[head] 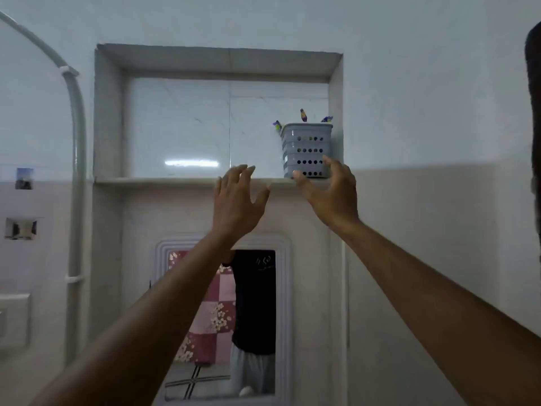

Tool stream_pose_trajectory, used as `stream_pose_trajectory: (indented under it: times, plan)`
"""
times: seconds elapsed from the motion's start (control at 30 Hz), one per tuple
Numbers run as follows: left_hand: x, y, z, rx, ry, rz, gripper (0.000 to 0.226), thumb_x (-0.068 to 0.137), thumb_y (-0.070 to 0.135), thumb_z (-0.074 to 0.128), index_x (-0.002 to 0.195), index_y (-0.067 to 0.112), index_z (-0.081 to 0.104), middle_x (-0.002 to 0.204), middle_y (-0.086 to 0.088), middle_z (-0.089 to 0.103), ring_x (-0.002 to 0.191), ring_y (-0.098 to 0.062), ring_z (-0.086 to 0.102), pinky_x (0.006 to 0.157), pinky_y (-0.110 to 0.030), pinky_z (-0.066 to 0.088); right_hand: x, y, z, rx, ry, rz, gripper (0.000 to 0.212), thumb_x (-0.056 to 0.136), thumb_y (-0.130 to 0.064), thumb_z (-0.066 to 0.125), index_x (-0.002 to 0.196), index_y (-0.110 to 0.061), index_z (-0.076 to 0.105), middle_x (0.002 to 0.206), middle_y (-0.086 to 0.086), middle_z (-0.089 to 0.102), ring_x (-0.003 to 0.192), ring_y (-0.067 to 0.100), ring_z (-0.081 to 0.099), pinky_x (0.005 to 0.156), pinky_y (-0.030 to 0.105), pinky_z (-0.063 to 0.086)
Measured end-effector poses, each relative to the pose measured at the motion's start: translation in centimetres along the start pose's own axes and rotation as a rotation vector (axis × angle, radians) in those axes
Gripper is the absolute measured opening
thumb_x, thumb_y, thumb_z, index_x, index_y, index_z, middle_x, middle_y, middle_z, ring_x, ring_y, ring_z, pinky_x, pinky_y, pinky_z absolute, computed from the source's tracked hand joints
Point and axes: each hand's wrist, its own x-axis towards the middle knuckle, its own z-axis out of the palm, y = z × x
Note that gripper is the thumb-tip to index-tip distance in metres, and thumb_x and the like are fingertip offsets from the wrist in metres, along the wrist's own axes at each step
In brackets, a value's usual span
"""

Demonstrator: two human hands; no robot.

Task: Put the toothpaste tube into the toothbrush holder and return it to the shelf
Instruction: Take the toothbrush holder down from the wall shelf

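A grey perforated toothbrush holder (307,150) stands upright at the right end of the niche shelf (164,180), against the right wall of the niche. Purple and yellow tips (303,115) stick out of its top; I cannot tell which one is the toothpaste tube. My right hand (329,194) is just below and in front of the holder, fingers spread, thumb and fingertips close to its lower corners without gripping it. My left hand (237,200) is raised at the shelf edge left of the holder, fingers apart, holding nothing.
The niche (181,124) is tiled, with bare shelf left of the holder. A white pipe (76,171) runs down the wall at left. Below the shelf hangs a framed mirror (222,317) reflecting a person and a pink checked cloth. A dark object (533,112) hangs at the right edge.
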Motion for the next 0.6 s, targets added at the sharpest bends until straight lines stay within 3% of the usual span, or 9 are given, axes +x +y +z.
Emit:
stream_pose_trajectory:
  times: [0.13, 0.23, 0.37, 0.47, 0.6]
  plan:
    - [2.2, 0.2, 3.0, 0.059, 0.038, -0.034, 0.066, 0.105, 0.066, 0.046, 0.153, 0.022, 0.053, 0.165, 0.0, 0.047, 0.163, -0.023, 0.024, 0.135, -0.048, 0.007, 3.1, 1.4, 2.2, -0.012, 0.026, -0.024, 0.096, 0.091, -0.061, 0.081, 0.164, -0.013, 0.041, 0.163, 0.008, 0.046, 0.149, 0.028, 0.042, 0.115, 0.032, 0.041]
    - [2.1, -0.5, 4.8, 0.105, 0.114, -0.032, 0.062, 0.104, 0.071, 0.043, 0.138, 0.025, 0.068, 0.145, 0.005, 0.066, 0.154, -0.021, 0.041, 0.135, -0.046, 0.01, 4.6, 2.3, 4.2, -0.034, 0.068, -0.017, 0.112, 0.082, -0.07, 0.08, 0.165, -0.012, 0.034, 0.159, 0.01, 0.049, 0.146, 0.032, 0.049, 0.117, 0.049, 0.049]
    - [2.0, -0.5, 5.7, 0.083, 0.205, -0.045, 0.06, 0.102, 0.074, 0.046, 0.129, 0.028, 0.074, 0.134, 0.008, 0.072, 0.147, -0.017, 0.048, 0.134, -0.045, 0.012, 5.5, 2.7, 5.6, -0.082, 0.152, 0.01, 0.126, 0.072, -0.082, 0.078, 0.163, -0.006, 0.036, 0.155, 0.014, 0.058, 0.14, 0.037, 0.059, 0.111, 0.054, 0.054]
    - [2.1, -0.3, 5.5, 0.069, 0.199, -0.057, 0.06, 0.101, 0.074, 0.047, 0.128, 0.028, 0.074, 0.132, 0.01, 0.072, 0.145, -0.016, 0.049, 0.133, -0.044, 0.012, 5.6, 2.6, 6.0, -0.087, 0.159, 0.04, 0.125, 0.074, -0.073, 0.084, 0.165, -0.003, 0.034, 0.158, 0.018, 0.055, 0.144, 0.04, 0.056, 0.115, 0.054, 0.051]
    - [1.9, -0.3, 4.6, 0.058, 0.119, -0.044, 0.058, 0.104, 0.068, 0.045, 0.137, 0.027, 0.07, 0.139, 0.006, 0.069, 0.148, -0.018, 0.047, 0.134, -0.044, 0.011, 4.7, 2.6, 5.5, 0.022, 0.222, 0.024, 0.121, 0.07, -0.073, 0.084, 0.162, -0.008, 0.039, 0.151, 0.011, 0.059, 0.133, 0.033, 0.062, 0.103, 0.052, 0.06]
